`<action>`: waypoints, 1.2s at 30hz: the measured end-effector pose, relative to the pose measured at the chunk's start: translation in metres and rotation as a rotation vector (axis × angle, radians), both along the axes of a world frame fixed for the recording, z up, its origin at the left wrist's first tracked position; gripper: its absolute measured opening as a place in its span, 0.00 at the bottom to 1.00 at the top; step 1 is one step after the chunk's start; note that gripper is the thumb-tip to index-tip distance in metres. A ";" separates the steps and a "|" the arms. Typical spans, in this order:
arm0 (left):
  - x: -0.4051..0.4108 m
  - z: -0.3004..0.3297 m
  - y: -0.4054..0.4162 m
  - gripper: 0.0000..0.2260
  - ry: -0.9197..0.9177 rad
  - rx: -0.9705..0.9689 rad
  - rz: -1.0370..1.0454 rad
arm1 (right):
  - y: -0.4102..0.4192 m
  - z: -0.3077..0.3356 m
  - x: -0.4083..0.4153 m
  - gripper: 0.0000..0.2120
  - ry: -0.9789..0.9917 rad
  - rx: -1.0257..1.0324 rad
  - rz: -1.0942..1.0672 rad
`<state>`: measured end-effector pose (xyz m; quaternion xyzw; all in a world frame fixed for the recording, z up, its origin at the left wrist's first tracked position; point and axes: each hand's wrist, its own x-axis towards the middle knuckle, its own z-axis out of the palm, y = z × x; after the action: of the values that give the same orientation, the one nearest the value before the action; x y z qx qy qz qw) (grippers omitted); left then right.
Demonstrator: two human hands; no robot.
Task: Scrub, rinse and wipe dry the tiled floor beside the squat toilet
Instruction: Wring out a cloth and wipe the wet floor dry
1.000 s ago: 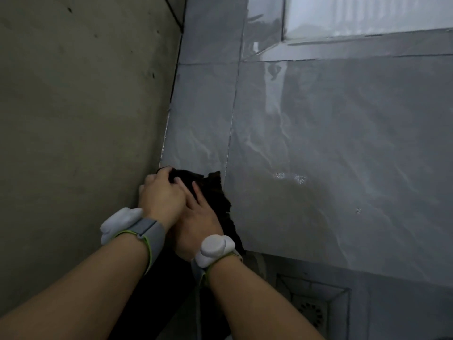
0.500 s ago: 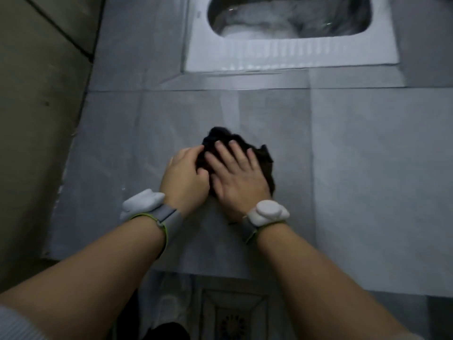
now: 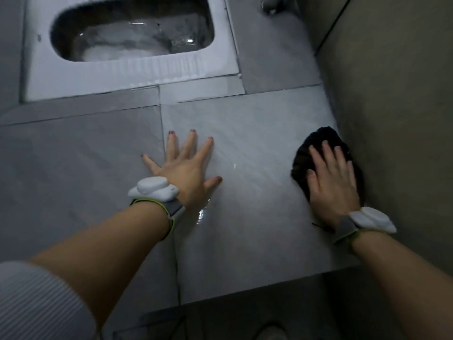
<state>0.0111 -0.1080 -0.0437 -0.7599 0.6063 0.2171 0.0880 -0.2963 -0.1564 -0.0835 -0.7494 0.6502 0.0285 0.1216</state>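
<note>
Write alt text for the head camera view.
A person's right hand presses a dark cloth flat on the grey tiled floor beside a wall, while the left hand rests spread on the tile. A squat toilet lies ahead.

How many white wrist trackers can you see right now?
2. One wrist tracker sits behind the left hand, flat on the tile floor; the other tracker behind the right hand, pressing the dark cloth.
</note>
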 end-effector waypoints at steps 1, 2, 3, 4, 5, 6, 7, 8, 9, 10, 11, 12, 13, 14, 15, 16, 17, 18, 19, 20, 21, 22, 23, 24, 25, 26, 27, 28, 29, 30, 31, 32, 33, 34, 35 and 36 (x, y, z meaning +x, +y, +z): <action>0.003 -0.002 -0.005 0.37 -0.003 0.012 0.013 | 0.000 0.000 -0.001 0.28 -0.007 -0.004 -0.005; 0.009 -0.002 -0.009 0.37 -0.004 0.021 0.042 | 0.000 -0.001 0.001 0.28 -0.013 -0.010 -0.022; 0.016 -0.002 -0.010 0.36 -0.003 0.019 0.075 | 0.002 -0.002 0.005 0.28 -0.011 -0.022 -0.054; 0.025 -0.002 -0.013 0.35 -0.003 0.004 0.106 | -0.002 -0.004 0.013 0.28 -0.001 -0.034 -0.093; 0.034 0.000 -0.012 0.35 -0.013 -0.007 0.117 | -0.006 -0.006 0.023 0.28 -0.003 -0.048 -0.144; 0.042 0.000 -0.011 0.34 -0.027 -0.014 0.116 | -0.015 -0.007 0.036 0.29 -0.013 -0.059 -0.201; 0.049 0.001 -0.009 0.33 -0.040 -0.020 0.117 | -0.026 -0.007 0.049 0.28 -0.023 -0.067 -0.247; 0.057 0.001 -0.007 0.33 -0.050 -0.018 0.130 | -0.040 -0.008 0.066 0.28 -0.034 -0.057 -0.279; 0.068 0.000 -0.005 0.33 -0.054 -0.013 0.158 | -0.055 -0.010 0.088 0.27 -0.044 -0.038 -0.283; 0.079 -0.002 -0.003 0.32 -0.045 0.004 0.182 | -0.070 -0.013 0.112 0.27 -0.052 -0.028 -0.271; 0.082 -0.002 0.000 0.31 -0.025 0.020 0.195 | -0.077 -0.011 0.129 0.27 -0.052 -0.043 -0.239; 0.089 -0.004 0.002 0.30 0.001 0.032 0.206 | -0.081 -0.013 0.154 0.27 -0.054 -0.067 -0.167; 0.091 -0.004 0.003 0.30 0.020 0.033 0.203 | -0.079 -0.012 0.174 0.26 -0.067 -0.085 -0.056; 0.095 -0.006 0.004 0.30 0.037 0.043 0.201 | -0.073 -0.014 0.197 0.26 -0.088 -0.080 0.092; 0.093 -0.005 0.003 0.30 0.039 0.038 0.191 | -0.064 -0.013 0.210 0.26 -0.114 -0.080 0.260; 0.095 -0.005 0.005 0.30 0.035 0.033 0.195 | -0.055 -0.013 0.223 0.26 -0.133 -0.072 0.445; 0.092 -0.005 0.005 0.31 0.031 0.025 0.199 | -0.050 -0.011 0.223 0.26 -0.150 -0.051 0.596; 0.092 -0.005 0.004 0.31 0.028 0.019 0.201 | -0.051 -0.010 0.218 0.25 -0.158 -0.024 0.710; 0.095 -0.003 0.003 0.32 0.030 0.016 0.205 | -0.059 -0.009 0.210 0.25 -0.168 0.000 0.787; 0.097 -0.003 0.003 0.32 0.033 0.010 0.203 | -0.067 -0.009 0.198 0.24 -0.172 -0.003 0.815; 0.101 -0.003 0.003 0.32 0.036 0.012 0.196 | -0.076 -0.009 0.187 0.25 -0.160 -0.007 0.783; 0.104 -0.003 0.004 0.32 0.038 0.016 0.183 | -0.084 -0.010 0.175 0.26 -0.140 -0.019 0.682; 0.105 -0.003 0.005 0.32 0.030 0.016 0.168 | -0.094 -0.010 0.164 0.27 -0.120 -0.032 0.531; 0.102 -0.004 0.006 0.31 0.018 0.011 0.156 | -0.102 -0.010 0.154 0.27 -0.098 -0.049 0.360; 0.103 -0.004 0.008 0.31 0.011 0.000 0.143 | -0.107 -0.009 0.152 0.27 -0.080 -0.061 0.202; 0.106 -0.005 0.012 0.30 0.016 -0.014 0.130 | -0.109 -0.009 0.158 0.26 -0.069 -0.066 0.073; 0.107 -0.004 0.013 0.29 0.038 -0.034 0.113 | -0.110 -0.008 0.166 0.25 -0.070 -0.059 -0.032; 0.114 -0.003 0.015 0.28 0.074 -0.064 0.098 | -0.109 -0.007 0.177 0.25 -0.082 -0.052 -0.123; 0.127 -0.003 0.019 0.26 0.132 -0.099 0.099 | -0.106 -0.007 0.195 0.25 -0.095 -0.047 -0.198; 0.143 -0.003 0.023 0.26 0.203 -0.126 0.106 | -0.103 -0.008 0.211 0.25 -0.106 -0.048 -0.252; 0.162 -0.004 0.029 0.26 0.271 -0.145 0.114 | -0.098 -0.008 0.228 0.24 -0.109 -0.057 -0.268; 0.183 -0.004 0.036 0.26 0.319 -0.171 0.126 | -0.091 -0.010 0.247 0.24 -0.105 -0.071 -0.249; 0.207 -0.004 0.046 0.26 0.317 -0.195 0.142 | -0.082 -0.012 0.270 0.24 -0.100 -0.092 -0.199; 0.228 -0.004 0.057 0.25 0.269 -0.215 0.160 | -0.072 -0.013 0.293 0.24 -0.094 -0.109 -0.131; 0.250 -0.004 0.070 0.24 0.188 -0.230 0.183 | -0.061 -0.015 0.319 0.24 -0.093 -0.119 -0.052; 0.268 -0.003 0.082 0.23 0.108 -0.225 0.218 | -0.050 -0.016 0.347 0.25 -0.098 -0.128 0.029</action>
<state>0.2794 -0.0263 -0.0465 -0.8135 0.5446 0.1967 -0.0547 0.0503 -0.2063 -0.0997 -0.7656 0.6330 -0.0479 0.1044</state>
